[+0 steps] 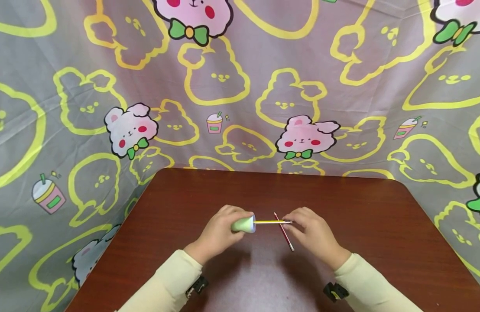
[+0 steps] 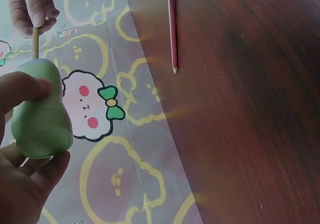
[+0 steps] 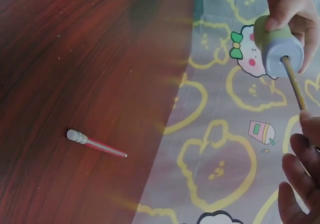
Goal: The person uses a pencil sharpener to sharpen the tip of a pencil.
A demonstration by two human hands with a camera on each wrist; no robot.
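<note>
My left hand [image 1: 220,229] grips a pale green pencil sharpener [image 1: 244,224] above the table, lying on its side with its whitish-blue end towards the right. A yellow pencil [image 1: 269,222] stands with one end in the hole of that end, which shows in the right wrist view [image 3: 293,76]. My right hand [image 1: 314,234] pinches the pencil's other end between thumb and fingers. The tip inside the sharpener is hidden. Below the hands a red pencil [image 1: 286,237] lies on the table; the left wrist view shows its sharpened point and its eraser end.
The dark reddish-brown table [image 1: 177,195] has rounded far corners. A grey curtain [image 1: 240,143] with yellow outlines and cartoon rabbits hangs behind it and along both sides. Dark bands [image 1: 335,291] are worn near both sleeve cuffs.
</note>
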